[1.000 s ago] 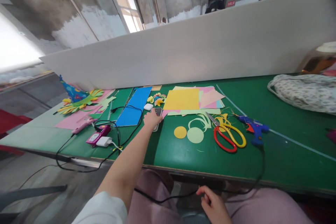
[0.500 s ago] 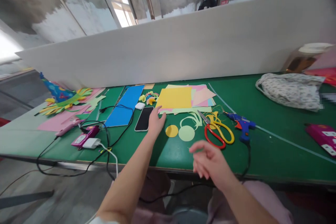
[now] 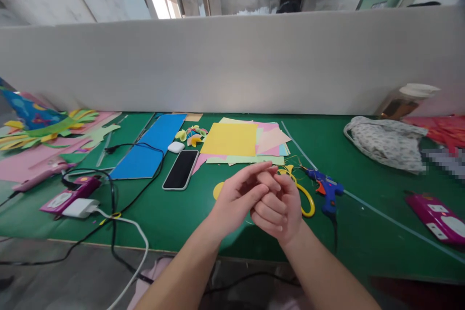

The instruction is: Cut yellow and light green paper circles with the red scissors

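My left hand [image 3: 236, 198] and my right hand [image 3: 278, 206] touch each other above the front of the green table [image 3: 181, 223]. The left fingers reach over the curled fingers of the right; whether anything small lies between them is hidden. Behind them is a stack of coloured paper topped by a yellow sheet [image 3: 229, 139]. The scissors' yellow handle [image 3: 308, 201] shows beside my right hand, the rest covered. A yellow paper circle [image 3: 218, 190] peeks out by my left hand. A phone [image 3: 180, 169] lies to the left, and a blue glue gun [image 3: 330, 191] to the right.
Left are a blue board [image 3: 148, 147], a magenta power strip [image 3: 70, 196] with cables, a pink glue gun [image 3: 45, 174] and a patterned cone hat [image 3: 32, 111]. Right are a cloth bag [image 3: 387, 143], a jar [image 3: 405, 101] and another magenta strip [image 3: 438, 218]. A white partition [image 3: 232, 63] stands behind.
My left hand has left the paper stack's edge and moved right; my right hand has risen to meet it. They now cover the green circle and most of the scissors. The view has shifted.
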A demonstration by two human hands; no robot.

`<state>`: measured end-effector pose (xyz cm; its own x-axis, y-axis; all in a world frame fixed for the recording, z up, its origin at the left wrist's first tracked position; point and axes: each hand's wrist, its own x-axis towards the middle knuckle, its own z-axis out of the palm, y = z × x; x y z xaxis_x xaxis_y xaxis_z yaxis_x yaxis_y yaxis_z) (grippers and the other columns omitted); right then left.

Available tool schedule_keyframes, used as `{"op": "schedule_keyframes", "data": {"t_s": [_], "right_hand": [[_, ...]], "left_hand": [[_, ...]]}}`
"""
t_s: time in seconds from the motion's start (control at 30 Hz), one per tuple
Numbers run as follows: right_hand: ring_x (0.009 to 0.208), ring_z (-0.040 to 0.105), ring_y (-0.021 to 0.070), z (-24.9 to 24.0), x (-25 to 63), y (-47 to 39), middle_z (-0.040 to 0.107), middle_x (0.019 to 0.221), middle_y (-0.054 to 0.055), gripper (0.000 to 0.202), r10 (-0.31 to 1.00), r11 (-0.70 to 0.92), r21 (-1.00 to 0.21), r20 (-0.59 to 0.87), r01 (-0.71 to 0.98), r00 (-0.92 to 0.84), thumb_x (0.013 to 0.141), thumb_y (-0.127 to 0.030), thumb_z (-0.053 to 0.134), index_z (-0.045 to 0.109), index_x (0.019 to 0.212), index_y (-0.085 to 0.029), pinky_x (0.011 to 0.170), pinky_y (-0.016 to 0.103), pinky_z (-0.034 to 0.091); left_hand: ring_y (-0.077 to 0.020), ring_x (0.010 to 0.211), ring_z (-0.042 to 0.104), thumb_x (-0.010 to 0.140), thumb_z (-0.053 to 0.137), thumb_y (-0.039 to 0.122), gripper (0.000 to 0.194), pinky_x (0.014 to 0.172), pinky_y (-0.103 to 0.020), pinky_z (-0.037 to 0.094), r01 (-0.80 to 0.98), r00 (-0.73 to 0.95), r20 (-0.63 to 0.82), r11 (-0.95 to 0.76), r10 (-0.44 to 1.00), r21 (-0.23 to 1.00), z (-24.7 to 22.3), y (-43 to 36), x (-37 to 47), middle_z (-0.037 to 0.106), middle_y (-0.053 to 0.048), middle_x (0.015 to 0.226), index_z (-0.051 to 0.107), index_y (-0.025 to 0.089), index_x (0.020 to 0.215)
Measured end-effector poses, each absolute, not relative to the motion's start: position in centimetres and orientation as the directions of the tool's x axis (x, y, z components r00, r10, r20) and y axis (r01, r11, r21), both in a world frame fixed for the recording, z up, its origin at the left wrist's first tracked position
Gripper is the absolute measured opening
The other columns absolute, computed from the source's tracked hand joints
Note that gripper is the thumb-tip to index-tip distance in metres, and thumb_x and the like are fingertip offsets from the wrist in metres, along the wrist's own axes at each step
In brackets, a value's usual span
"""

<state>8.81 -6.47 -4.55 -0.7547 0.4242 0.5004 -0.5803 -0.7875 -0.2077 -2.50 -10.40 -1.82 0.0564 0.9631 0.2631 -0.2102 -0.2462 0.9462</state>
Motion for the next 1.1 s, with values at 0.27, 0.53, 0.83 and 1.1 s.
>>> {"op": "schedule_keyframes", "data": {"t_s": [0.27, 0.53, 0.83, 1.1], "right_hand": [[0.022, 0.008, 0.0041, -5.4, 8.8, -7.0, 0.015, 0.029, -0.016, 0.039, 0.484, -0.742, -0.35, 0.311, -0.572, -0.818, 0.087, -0.039, 0.047, 0.023, 0.06, -0.024, 0.024, 0.013, 0.029], [0.026, 0.018, 0.0048, -5.3, 8.3, -6.7, 0.024, 0.034, -0.013, 0.023, 0.413, -0.735, -0.461, 0.278, -0.498, -0.867, 0.083, -0.029, 0.048, 0.04, 0.063, -0.022, 0.033, 0.014, 0.033], [0.035, 0.019, 0.0057, -5.4, 8.2, -6.0, 0.034, 0.051, -0.008, 0.029, 0.509, -0.73, -0.371, 0.267, -0.575, -0.818, 0.085, -0.03, 0.048, 0.032, 0.062, -0.022, 0.032, 0.014, 0.025], [0.036, 0.02, 0.0069, -5.2, 9.0, -6.0, 0.03, 0.05, -0.008, 0.031, 0.455, -0.704, -0.437, 0.329, -0.56, -0.828, 0.085, -0.031, 0.049, 0.031, 0.061, -0.022, 0.035, 0.016, 0.024]], "left_hand": [[-0.0162, 0.096, 0.07, 0.084, 0.07, 0.019, 0.02, 0.087, -0.025, 0.055, -0.251, 0.101, 0.236, -0.205, 0.966, 0.946, -2.7, -10.4, -3.1, 0.076, -0.003, 0.103, 0.075, 0.024, 0.103], [-0.0151, 0.091, 0.067, 0.077, 0.076, 0.028, 0.01, 0.08, -0.024, 0.055, -0.428, 0.003, 0.099, -0.088, 0.995, 0.9, -3.4, -10.5, -2.8, 0.073, -0.002, 0.09, 0.071, 0.02, 0.077], [-0.0145, 0.107, 0.066, 0.093, 0.056, 0.039, 0.03, 0.084, -0.019, 0.054, -0.507, 0.077, 0.026, 0.017, 0.997, 0.862, -4.7, -10.4, -2.5, 0.072, -0.002, 0.117, 0.069, 0.026, 0.117], [-0.02, 0.128, 0.055, 0.093, 0.055, 0.03, 0.039, 0.103, -0.029, 0.046, -0.497, 0.21, 0.189, -0.062, 0.959, 0.866, -4.7, -10.8, -3.0, 0.064, -0.002, 0.135, 0.061, 0.03, 0.131]]}}
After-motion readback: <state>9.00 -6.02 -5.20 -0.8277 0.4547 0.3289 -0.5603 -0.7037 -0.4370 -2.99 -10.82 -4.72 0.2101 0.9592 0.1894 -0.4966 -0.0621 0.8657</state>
